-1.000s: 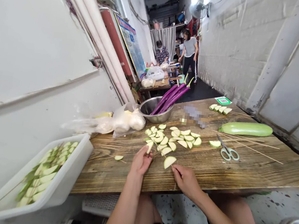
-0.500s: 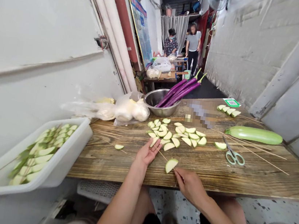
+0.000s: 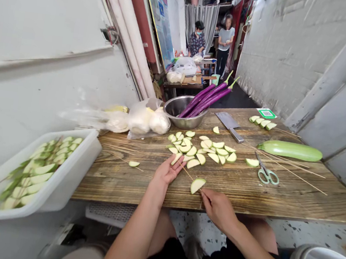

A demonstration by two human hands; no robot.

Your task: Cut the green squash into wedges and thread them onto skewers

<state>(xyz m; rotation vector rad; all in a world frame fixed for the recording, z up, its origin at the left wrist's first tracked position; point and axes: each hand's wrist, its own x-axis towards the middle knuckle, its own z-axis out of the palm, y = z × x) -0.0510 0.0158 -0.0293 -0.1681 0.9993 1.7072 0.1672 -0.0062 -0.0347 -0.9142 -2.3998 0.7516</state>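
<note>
My right hand pinches the near end of a thin bamboo skewer that has one pale green squash slice threaded on it, low over the wooden table. My left hand rests on the table with fingers stretched toward a squash slice at the near edge of the slice pile. The skewer's tip points up-left between my hand and the pile.
A white tub of skewered squash stands at left. On the table are a steel bowl with purple eggplants, a plastic bag, a cleaver, scissors, loose skewers and a whole squash. Two people stand far back.
My left hand has slid forward from pinching a slice to lying flat by the pile. The right hand keeps the skewer. The camera has tilted down.
</note>
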